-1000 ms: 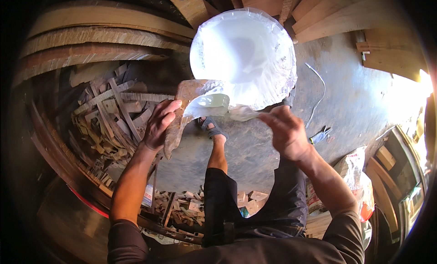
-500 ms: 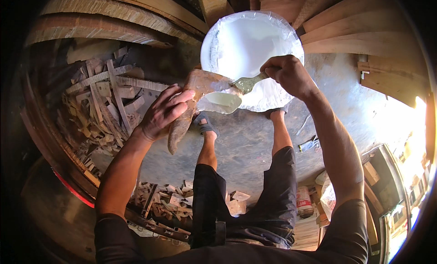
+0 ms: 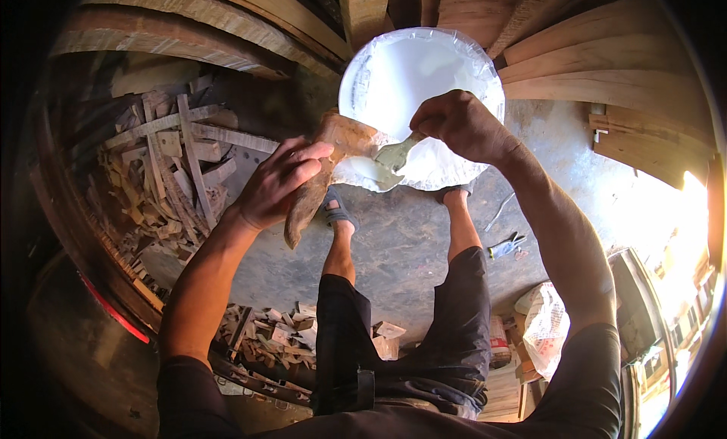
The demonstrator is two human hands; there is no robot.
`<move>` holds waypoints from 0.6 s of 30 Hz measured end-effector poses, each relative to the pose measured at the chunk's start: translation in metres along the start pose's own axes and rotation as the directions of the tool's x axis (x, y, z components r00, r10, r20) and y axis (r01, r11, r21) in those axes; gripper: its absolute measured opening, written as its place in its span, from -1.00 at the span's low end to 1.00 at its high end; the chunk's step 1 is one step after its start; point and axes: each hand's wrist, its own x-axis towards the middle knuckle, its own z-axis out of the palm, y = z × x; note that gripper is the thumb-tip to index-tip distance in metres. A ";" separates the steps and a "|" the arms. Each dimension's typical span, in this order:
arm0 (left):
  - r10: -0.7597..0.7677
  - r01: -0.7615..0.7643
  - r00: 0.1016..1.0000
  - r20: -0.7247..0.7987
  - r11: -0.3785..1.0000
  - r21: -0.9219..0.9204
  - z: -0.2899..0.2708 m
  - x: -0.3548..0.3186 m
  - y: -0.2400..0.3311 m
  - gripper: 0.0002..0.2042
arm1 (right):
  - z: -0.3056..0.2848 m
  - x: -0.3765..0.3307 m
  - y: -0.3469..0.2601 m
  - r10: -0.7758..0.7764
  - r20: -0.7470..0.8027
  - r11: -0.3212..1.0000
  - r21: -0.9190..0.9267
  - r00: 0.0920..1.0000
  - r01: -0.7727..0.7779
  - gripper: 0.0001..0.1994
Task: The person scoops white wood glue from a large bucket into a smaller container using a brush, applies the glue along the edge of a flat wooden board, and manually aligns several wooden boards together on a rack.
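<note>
A curved wooden piece is gripped in the left hand, the fingers wrapped over its middle, and is held in the air above the concrete floor, its upper end touching the rim of a white basin filled with white glue or paint. A small brush is pinched in the closed right hand, its bristles pressed on the wet white patch at the end of the wood. The white liquid could be dripped onto the sandalled feet just below, since the coated end overhangs them. The wood could be let slip if the liquid runs down toward the gripping fingers. The basin could be tipped if its rim is pushed by the wood.
</note>
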 end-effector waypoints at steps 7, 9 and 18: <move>-0.002 0.003 0.999 -0.050 1.000 0.012 0.006 -0.003 0.005 -0.58 | 0.051 -0.049 -0.006 -0.212 -0.139 0.968 -0.166 0.967 0.189 -0.90; 0.009 -0.008 0.996 -0.083 1.000 0.010 0.009 -0.009 0.006 -0.57 | 0.060 -0.074 -0.023 -0.088 -0.301 0.996 -0.028 0.950 0.084 -0.90; -0.103 0.106 0.955 -0.277 0.994 -0.003 0.024 -0.059 0.030 -0.39 | 0.103 -0.133 -0.027 -0.540 -0.399 0.817 -0.462 0.741 0.346 -0.61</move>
